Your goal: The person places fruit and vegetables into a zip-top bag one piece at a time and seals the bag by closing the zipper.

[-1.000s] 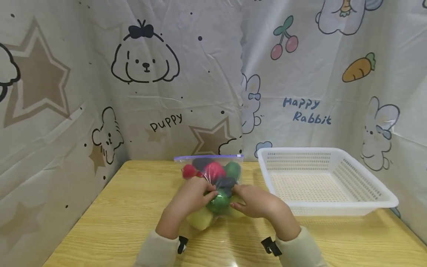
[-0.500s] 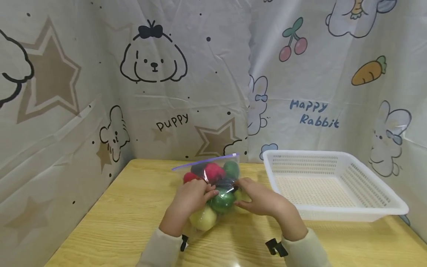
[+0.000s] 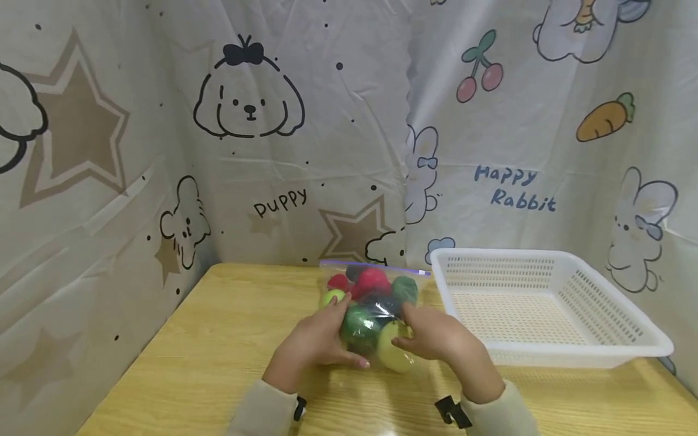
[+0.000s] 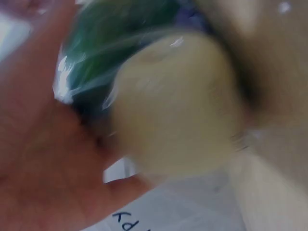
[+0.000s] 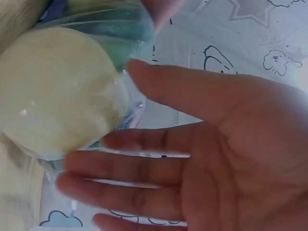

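Observation:
A clear zip bag [image 3: 384, 306] with a purple slider strip lies on the table, filled with rounded pieces that look like fruit and vegetables. Inside show a green ball-like piece [image 3: 360, 330], a pale yellow one [image 3: 394, 348], a pink-red one [image 3: 372, 283] and several dark ones. My left hand [image 3: 319, 339] lies along the bag's left side, thumb spread out beneath the green piece. On the right side, my right hand [image 3: 436, 333] touches the bag by the yellow piece [image 5: 57, 91], its fingers [image 5: 125, 166] fairly straight in the right wrist view.
To the right stands a white perforated plastic basket [image 3: 545, 351], nothing visible inside. The wooden table [image 3: 218, 345] ends at printed cloth walls [image 3: 349, 133] on the back and sides.
The bag has shifted right and turned, so its purple strip now slopes down to the right. The yellow piece has swung to the right side. My left hand has spread its thumb from the fingers.

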Available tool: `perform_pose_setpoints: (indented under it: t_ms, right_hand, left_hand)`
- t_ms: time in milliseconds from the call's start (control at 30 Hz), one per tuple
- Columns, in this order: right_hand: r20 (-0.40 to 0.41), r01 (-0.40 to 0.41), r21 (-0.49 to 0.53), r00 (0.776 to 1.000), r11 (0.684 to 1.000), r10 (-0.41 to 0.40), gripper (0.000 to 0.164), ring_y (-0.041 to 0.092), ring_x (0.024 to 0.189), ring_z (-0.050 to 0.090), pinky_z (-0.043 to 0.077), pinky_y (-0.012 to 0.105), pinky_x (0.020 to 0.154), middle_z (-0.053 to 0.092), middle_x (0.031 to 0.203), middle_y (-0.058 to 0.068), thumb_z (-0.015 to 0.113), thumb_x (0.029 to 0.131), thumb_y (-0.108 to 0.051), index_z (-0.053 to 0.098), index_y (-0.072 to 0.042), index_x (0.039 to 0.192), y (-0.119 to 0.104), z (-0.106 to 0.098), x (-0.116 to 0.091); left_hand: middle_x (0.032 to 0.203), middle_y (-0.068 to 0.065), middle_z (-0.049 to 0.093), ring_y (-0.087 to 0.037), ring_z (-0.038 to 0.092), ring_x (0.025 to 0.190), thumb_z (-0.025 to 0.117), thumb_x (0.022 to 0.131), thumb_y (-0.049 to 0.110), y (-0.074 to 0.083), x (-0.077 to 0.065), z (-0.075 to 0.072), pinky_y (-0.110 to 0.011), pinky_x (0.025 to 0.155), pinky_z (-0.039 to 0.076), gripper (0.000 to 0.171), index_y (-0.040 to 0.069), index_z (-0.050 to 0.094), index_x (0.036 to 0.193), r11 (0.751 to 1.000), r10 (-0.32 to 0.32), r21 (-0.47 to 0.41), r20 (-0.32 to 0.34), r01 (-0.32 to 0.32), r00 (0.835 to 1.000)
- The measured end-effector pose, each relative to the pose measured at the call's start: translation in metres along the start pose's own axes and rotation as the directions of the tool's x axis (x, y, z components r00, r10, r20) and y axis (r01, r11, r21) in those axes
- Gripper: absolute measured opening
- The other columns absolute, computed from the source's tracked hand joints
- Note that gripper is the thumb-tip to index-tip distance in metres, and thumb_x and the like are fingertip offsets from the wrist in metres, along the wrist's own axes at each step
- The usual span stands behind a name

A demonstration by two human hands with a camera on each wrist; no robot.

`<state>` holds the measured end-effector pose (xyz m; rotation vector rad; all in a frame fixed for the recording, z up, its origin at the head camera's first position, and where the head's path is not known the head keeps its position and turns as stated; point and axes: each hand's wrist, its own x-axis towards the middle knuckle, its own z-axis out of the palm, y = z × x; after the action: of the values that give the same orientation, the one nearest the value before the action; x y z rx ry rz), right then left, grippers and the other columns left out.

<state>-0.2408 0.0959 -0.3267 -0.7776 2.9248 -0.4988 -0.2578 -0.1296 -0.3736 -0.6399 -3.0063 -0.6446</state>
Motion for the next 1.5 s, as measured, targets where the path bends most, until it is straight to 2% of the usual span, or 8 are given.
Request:
perform_pose_setpoints:
  t_ms: [100, 267, 567, 767, 967, 1233, 1367, 1500]
  right_hand:
    - [0.003, -0.014, 0.004, 1.000, 1.000, 0.014, 0.033, 0.023, 0.075, 0.059, 0.055, 0.044, 0.069, 0.065, 0.085, 0.012, 0.073, 0.077, -0.029, 0.055, -0.005, 0.092, -0.001, -0.001, -0.002]
    - [-0.006, -0.004, 0.030, 1.000, 1.000, 0.004, 0.036, 0.025, 0.085, 0.060, 0.055, 0.047, 0.077, 0.067, 0.096, 0.016, 0.073, 0.077, -0.029, 0.058, -0.003, 0.097, -0.001, 0.000, -0.001]
    - [0.010, -0.017, 0.019, 1.000, 1.000, 0.017, 0.037, 0.028, 0.090, 0.061, 0.055, 0.049, 0.077, 0.067, 0.102, 0.017, 0.072, 0.078, -0.030, 0.058, -0.004, 0.100, -0.002, -0.002, -0.003]
    - [-0.082, 0.044, -0.032, 0.996, 0.999, -0.046, 0.058, 0.032, 0.096, 0.059, 0.056, 0.049, 0.081, 0.058, 0.112, 0.022, 0.074, 0.077, -0.030, 0.050, 0.002, 0.119, -0.004, 0.003, 0.005]
    - [-0.224, 0.233, -0.128, 0.940, 0.964, -0.257, 0.056, 0.027, 0.090, 0.055, 0.055, 0.045, 0.078, 0.055, 0.103, 0.013, 0.081, 0.067, -0.019, 0.055, -0.001, 0.114, -0.004, 0.012, 0.017]
    - [-0.187, 0.185, -0.054, 0.963, 0.981, -0.192, 0.043, 0.023, 0.085, 0.052, 0.054, 0.042, 0.078, 0.053, 0.097, 0.011, 0.080, 0.067, -0.014, 0.067, -0.003, 0.107, -0.005, 0.015, 0.021]
    - [-0.180, 0.181, -0.050, 0.966, 0.982, -0.187, 0.049, 0.023, 0.084, 0.052, 0.054, 0.043, 0.077, 0.053, 0.096, 0.012, 0.082, 0.065, -0.018, 0.067, -0.005, 0.109, -0.005, 0.016, 0.021]
    - [-0.175, 0.179, -0.095, 0.966, 0.979, -0.193, 0.054, 0.024, 0.082, 0.052, 0.054, 0.042, 0.072, 0.052, 0.094, 0.013, 0.084, 0.062, -0.023, 0.067, -0.010, 0.113, -0.003, 0.021, 0.023]
  left_hand:
    - [0.135, -0.020, 0.054, -0.035, 0.049, 0.121, 0.083, 0.050, 0.055, 0.001, 0.002, 0.012, -0.057, 0.091, 0.050, 0.112, 0.004, 0.039, 0.138, 0.989, 0.058, 0.144, -0.146, -0.037, 0.988]
    - [0.088, -0.007, 0.070, -0.025, 0.064, 0.078, 0.087, 0.047, 0.039, 0.001, 0.005, 0.022, -0.044, 0.065, 0.054, 0.070, 0.011, 0.057, 0.103, 0.950, 0.133, 0.313, -0.355, -0.017, 0.926]
    - [0.090, -0.004, 0.064, -0.022, 0.058, 0.081, 0.086, 0.047, 0.039, 0.000, 0.005, 0.023, -0.040, 0.058, 0.057, 0.065, 0.015, 0.056, 0.100, 0.933, 0.182, 0.360, -0.449, -0.010, 0.875]
    - [0.092, -0.004, 0.062, -0.020, 0.058, 0.084, 0.073, 0.043, 0.073, 0.000, 0.001, 0.011, -0.040, 0.060, 0.059, 0.085, 0.015, 0.064, 0.105, 0.918, 0.142, 0.395, -0.365, 0.016, 0.920]
    - [0.148, -0.013, 0.039, -0.037, 0.033, 0.133, 0.082, 0.044, 0.060, 0.000, -0.009, -0.003, -0.058, 0.092, 0.046, 0.120, 0.023, 0.032, 0.146, 0.957, 0.021, 0.291, -0.108, 0.011, 0.994]
    - [0.152, -0.015, 0.033, -0.051, 0.030, 0.130, 0.086, 0.059, 0.017, -0.001, -0.011, -0.004, -0.060, 0.085, 0.053, 0.107, 0.022, 0.028, 0.148, 0.983, 0.015, 0.182, -0.049, -0.006, 0.999]
    - [0.147, -0.017, 0.041, -0.042, 0.061, 0.096, 0.082, 0.062, 0.004, 0.000, -0.007, -0.004, -0.048, 0.074, 0.059, 0.097, 0.026, 0.035, 0.145, 0.974, 0.030, 0.225, -0.072, -0.013, 0.997]
    - [0.135, -0.017, 0.055, -0.027, 0.063, 0.070, 0.082, 0.065, 0.014, -0.002, -0.003, -0.001, -0.041, 0.065, 0.059, 0.083, 0.028, 0.045, 0.139, 0.940, 0.086, 0.338, -0.125, -0.039, 0.988]
